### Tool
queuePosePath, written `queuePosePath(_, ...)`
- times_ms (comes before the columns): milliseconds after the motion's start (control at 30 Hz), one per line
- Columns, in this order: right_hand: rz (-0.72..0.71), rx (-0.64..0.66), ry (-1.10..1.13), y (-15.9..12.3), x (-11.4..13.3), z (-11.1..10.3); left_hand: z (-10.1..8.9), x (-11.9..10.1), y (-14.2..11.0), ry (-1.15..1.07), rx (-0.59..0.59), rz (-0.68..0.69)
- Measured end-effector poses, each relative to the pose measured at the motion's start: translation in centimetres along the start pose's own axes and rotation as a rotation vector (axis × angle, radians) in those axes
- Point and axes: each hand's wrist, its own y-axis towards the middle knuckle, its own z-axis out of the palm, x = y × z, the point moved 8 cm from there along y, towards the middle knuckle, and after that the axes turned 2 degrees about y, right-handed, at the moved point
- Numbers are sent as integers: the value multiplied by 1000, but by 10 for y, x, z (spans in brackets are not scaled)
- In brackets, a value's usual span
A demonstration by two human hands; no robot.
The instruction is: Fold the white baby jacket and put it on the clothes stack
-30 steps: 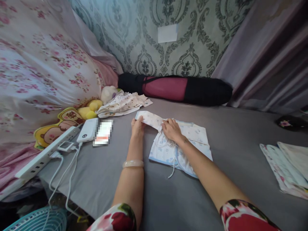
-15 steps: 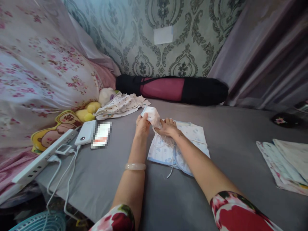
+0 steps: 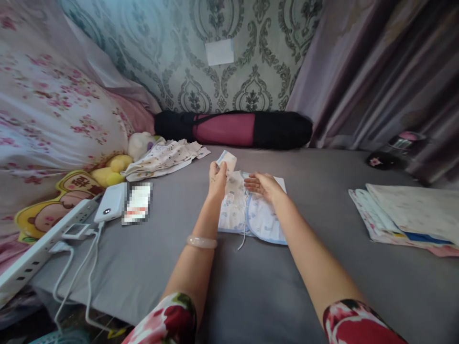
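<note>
A white baby shirt (image 3: 231,211) with blue trim and a small printed pattern lies on the grey sheet in front of me. One of its sleeves is raised off the sheet, and my left hand (image 3: 217,179) pinches it near the cuff. Over the shirt's upper right part is my right hand (image 3: 263,186), fingers stretched out and holding nothing. It covers some of the shirt; whether it touches the cloth I cannot tell. A thin white tie hangs from the shirt's lower edge.
To the right lies a stack of folded clothes (image 3: 405,215). Crumpled printed cloth (image 3: 161,160) is at the back left, near a power strip (image 3: 46,251), a white power bank (image 3: 112,203) and cables. A long black and maroon bag (image 3: 229,129) rests along the wall.
My right hand has let go of the sleeve and drawn back to the right, fingers opening. My left hand still holds the sleeve. The view has turned to the right.
</note>
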Motion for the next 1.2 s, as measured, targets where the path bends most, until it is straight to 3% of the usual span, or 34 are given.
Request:
queuePosePath(67, 50, 5, 114, -4, -9, -6, 14, 1, -8, 80, 70, 17)
queuePosePath(167, 90, -10, 184, -2, -19, -11, 36, 5, -20, 140, 282, -8)
queuePosePath(233, 94, -24, 186, 2, -22, -13, 37, 6, -22, 106, 330, -50)
queuePosePath(400, 88, -35, 163, 4, -22, -15, -2, 5, -6, 65, 83, -78)
queuePosePath(500, 59, -43, 134, -1, -19, -14, -14, 9, 2, 192, 46, -31)
queuePosePath(567, 22, -52, 77, -3, -17, -14, -15, 17, 4, 290, 81, -12)
queuePosePath(733, -133, -110, -300, -1, -6, -21, -1, 41, -3, 558, 291, 91)
queuePosePath(867, -223, -252, -820, -4, 7, -34, 1, 47, -11, 772, 341, 210)
queuePosePath(967, -238, -345, -1115, -12, 16, -38, 3, 51, -17, 908, 404, 211)
queuePosePath(1200, -171, -374, -1263, -31, 19, -36, 10, 49, -28, 1113, 504, 218)
